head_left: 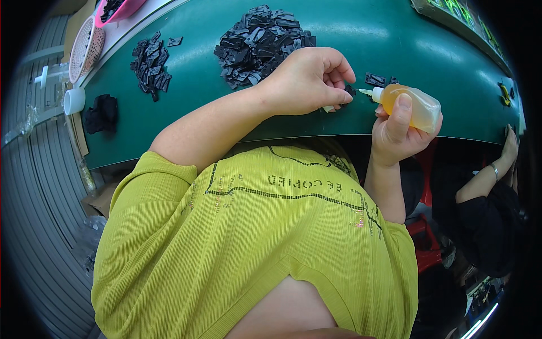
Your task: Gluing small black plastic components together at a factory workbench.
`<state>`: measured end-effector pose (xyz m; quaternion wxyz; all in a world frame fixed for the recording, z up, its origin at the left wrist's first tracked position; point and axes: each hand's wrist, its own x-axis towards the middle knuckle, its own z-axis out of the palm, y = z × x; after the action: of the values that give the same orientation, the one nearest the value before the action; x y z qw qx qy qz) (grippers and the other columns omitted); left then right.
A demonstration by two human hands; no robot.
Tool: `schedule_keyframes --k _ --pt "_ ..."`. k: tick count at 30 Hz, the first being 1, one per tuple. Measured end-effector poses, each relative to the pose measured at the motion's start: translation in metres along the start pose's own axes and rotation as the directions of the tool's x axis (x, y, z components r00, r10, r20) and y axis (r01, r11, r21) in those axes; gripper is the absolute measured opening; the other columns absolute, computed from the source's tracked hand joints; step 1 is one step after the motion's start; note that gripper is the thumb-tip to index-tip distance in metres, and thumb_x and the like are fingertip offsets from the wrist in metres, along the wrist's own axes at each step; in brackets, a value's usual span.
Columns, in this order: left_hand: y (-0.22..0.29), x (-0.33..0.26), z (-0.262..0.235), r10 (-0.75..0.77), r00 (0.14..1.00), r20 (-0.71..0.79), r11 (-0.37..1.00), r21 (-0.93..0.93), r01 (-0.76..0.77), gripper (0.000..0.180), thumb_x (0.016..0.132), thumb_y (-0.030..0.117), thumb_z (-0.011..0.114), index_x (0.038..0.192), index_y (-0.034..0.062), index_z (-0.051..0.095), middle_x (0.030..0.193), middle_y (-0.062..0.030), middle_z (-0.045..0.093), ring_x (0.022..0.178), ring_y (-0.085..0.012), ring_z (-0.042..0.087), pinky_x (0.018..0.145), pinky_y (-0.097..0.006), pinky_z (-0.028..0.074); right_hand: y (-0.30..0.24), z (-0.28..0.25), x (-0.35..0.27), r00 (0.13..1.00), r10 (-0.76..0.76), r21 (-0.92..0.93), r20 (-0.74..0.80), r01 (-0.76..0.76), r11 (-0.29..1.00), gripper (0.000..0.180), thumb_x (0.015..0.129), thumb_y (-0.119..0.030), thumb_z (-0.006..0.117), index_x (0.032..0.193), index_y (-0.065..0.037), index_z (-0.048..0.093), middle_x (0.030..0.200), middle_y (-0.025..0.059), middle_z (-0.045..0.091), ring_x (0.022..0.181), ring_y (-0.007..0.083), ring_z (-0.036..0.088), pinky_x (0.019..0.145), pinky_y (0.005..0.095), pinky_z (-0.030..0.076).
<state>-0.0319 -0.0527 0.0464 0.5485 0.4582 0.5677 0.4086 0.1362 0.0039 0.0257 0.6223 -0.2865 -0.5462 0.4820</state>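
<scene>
My left hand is over the green table, its thumb and fingers pinched on a small black plastic piece. Gripped in my right hand is a clear squeeze bottle of amber liquid, tilted on its side. Its thin pale nozzle points left and ends close to the black piece; whether they touch I cannot tell. A large heap of flat black plastic pieces lies beyond my left hand. A few more black pieces rest just behind the bottle's nozzle.
To the left lies a smaller pile of black pieces. A black cloth, a white cup-like container and a pale pink basket are by the left edge. A tray of green items stands far right. Another person's arm rests at the right.
</scene>
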Motion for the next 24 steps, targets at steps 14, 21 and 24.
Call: schedule_keyframes --k 14,21,24 --pt "-0.004 0.003 -0.002 -0.031 0.999 -0.031 0.999 -0.032 0.030 0.022 0.082 -0.002 0.066 0.102 -0.0054 0.059 0.082 -0.0081 0.064 0.070 -0.0115 0.065 0.066 -0.023 0.056 -0.002 -0.009 -0.004 0.997 0.069 0.139 0.034 -0.073 0.988 0.029 0.079 -0.015 0.065 0.096 -0.001 0.046 0.081 0.0107 0.057 0.050 0.0128 0.054 0.040 0.0214 0.044" --pt "-0.005 0.004 -0.005 -0.024 0.999 -0.023 1.000 -0.020 0.023 0.022 0.081 -0.002 0.066 0.102 -0.0059 0.060 0.082 -0.0082 0.064 0.071 -0.0114 0.065 0.066 -0.023 0.056 0.002 -0.010 -0.003 0.991 0.061 0.077 0.118 -0.070 0.995 0.031 0.078 -0.012 0.067 0.098 -0.001 0.046 0.081 0.0099 0.057 0.052 0.0121 0.055 0.043 0.0214 0.046" --pt "-0.006 0.004 -0.004 -0.023 0.999 -0.028 1.000 -0.016 0.022 0.022 0.081 -0.002 0.067 0.102 -0.0061 0.060 0.082 -0.0082 0.064 0.071 -0.0113 0.065 0.066 -0.023 0.056 0.002 -0.010 -0.004 0.990 0.073 0.067 0.123 -0.082 0.994 0.032 0.078 -0.012 0.068 0.099 -0.001 0.046 0.082 0.0096 0.057 0.053 0.0118 0.056 0.044 0.0215 0.047"
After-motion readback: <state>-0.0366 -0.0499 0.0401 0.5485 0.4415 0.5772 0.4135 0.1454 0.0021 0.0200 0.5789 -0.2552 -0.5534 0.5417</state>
